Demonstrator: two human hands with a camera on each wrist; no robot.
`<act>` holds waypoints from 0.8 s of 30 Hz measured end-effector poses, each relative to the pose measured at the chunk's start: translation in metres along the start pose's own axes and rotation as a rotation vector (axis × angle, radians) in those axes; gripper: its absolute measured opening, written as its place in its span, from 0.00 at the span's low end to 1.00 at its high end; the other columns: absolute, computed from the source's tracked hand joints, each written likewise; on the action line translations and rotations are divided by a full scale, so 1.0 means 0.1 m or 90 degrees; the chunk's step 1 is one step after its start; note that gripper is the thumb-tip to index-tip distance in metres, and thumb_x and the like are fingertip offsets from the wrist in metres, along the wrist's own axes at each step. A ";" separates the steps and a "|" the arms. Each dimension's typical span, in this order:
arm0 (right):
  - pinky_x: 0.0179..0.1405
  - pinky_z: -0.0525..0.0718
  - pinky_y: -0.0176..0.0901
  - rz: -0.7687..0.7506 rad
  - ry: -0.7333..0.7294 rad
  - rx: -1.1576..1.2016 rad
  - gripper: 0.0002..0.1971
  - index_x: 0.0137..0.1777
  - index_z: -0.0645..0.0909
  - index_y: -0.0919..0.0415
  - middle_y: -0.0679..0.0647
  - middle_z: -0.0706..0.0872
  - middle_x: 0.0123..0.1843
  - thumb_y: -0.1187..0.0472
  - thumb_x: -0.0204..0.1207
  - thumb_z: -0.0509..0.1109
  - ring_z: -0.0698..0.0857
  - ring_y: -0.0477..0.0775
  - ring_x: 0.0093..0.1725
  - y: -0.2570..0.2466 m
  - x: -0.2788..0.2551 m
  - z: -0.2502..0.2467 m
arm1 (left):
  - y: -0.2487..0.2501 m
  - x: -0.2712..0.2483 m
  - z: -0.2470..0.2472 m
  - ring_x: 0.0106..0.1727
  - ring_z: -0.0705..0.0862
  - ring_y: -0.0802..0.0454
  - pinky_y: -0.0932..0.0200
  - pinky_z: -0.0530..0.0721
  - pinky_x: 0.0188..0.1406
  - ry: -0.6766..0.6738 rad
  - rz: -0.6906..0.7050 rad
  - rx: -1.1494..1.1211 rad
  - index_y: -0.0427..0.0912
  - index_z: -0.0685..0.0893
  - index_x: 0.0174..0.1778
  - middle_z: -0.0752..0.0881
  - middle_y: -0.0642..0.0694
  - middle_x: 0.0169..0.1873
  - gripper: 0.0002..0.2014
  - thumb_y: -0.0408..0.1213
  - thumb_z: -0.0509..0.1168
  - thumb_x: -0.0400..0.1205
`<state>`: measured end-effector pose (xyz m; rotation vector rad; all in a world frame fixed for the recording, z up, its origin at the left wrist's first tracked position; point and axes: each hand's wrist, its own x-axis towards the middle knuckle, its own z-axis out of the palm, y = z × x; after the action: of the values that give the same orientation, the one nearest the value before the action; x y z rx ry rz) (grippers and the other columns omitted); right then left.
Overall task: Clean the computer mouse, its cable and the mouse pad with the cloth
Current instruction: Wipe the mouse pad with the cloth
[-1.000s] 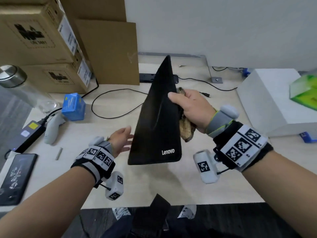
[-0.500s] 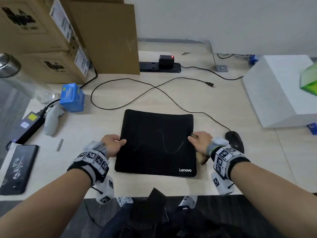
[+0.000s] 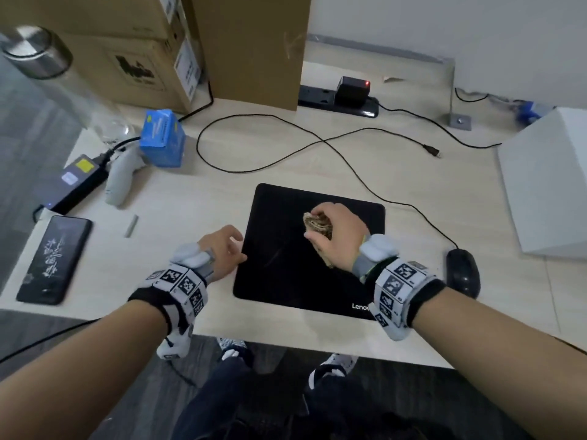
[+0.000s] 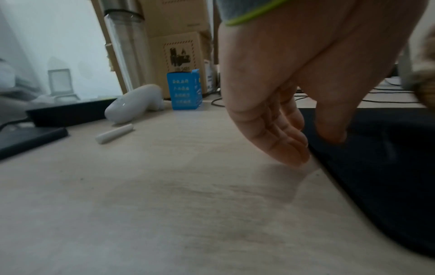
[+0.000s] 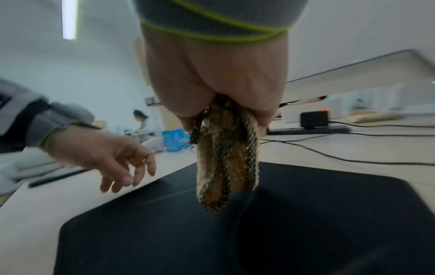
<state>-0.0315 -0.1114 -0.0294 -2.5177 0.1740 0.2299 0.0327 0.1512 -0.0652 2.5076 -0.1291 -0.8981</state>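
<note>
Right hand (image 3: 333, 235) grips the bunched cloth (image 3: 317, 224), fingers curled round it, and holds it over the far-centre region of the mouse pad (image 3: 286, 274); the right wrist view shows the cloth's free end (image 5: 223, 167) hanging down toward the pad surface, and whether it touches cannot be told. Most of the uncovered pad surface lies toward the person and to the left of this hand, so the wiping stroke probably runs in that direction. Left hand (image 3: 224, 250) is relaxed, holds nothing, and sits at the pad's left edge with fingertips (image 4: 292, 152) at or just beside that edge; it is the nearer hand for steadying the pad. Pad lies flat on the desk (image 3: 206, 201), near the front edge. Mouse (image 3: 463, 273) sits on the desk just beside the pad's right side, nearer the right hand. Cable (image 3: 349, 166) runs from the mouse away toward the far left, looping across the desk beyond the pad.
</note>
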 end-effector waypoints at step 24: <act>0.52 0.78 0.47 -0.355 -0.174 -0.028 0.12 0.49 0.81 0.68 0.62 0.82 0.50 0.71 0.65 0.62 0.77 0.59 0.51 -0.34 0.20 1.06 | -0.33 -0.15 0.27 0.50 0.78 0.45 0.53 0.65 0.46 0.050 0.173 0.228 0.47 0.71 0.53 0.80 0.50 0.49 0.17 0.52 0.68 0.78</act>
<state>-0.0188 -0.0233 -0.1002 -2.4337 -0.6374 0.3435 0.0019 0.1736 -0.0901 2.7530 -0.6388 -0.7133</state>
